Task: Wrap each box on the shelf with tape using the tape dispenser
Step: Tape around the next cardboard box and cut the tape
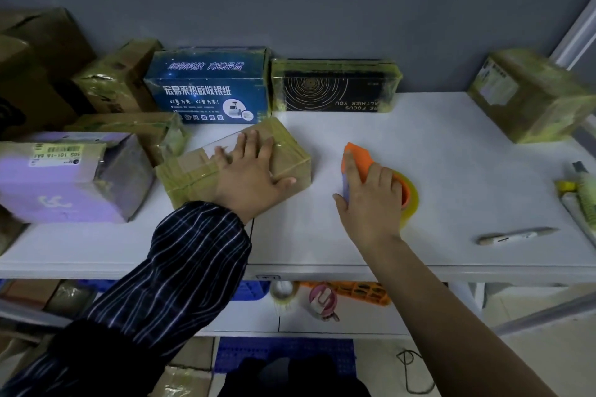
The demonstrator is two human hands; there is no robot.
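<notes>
Striped sleeve (167, 267) leads to the left hand (250, 174), spread flat on the taped box (290, 151). Right of that box, the right hand (371, 203) grips the orange tape dispenser (358, 158).

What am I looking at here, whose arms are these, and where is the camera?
There is no machine here. This is one picture from a camera worn on a person's head, looking forward and down, so the arms reaching in are the wearer's own. The left hand, in a striped sleeve, lies flat on a brown taped box on a white shelf. The right hand grips an orange tape dispenser with a yellowish roll, which rests on the shelf. Behind stand a blue box and a black box, both wrapped in tape. A purple box sits at the left, another wrapped box at the far right, and a pen lies near the right edge.
</notes>
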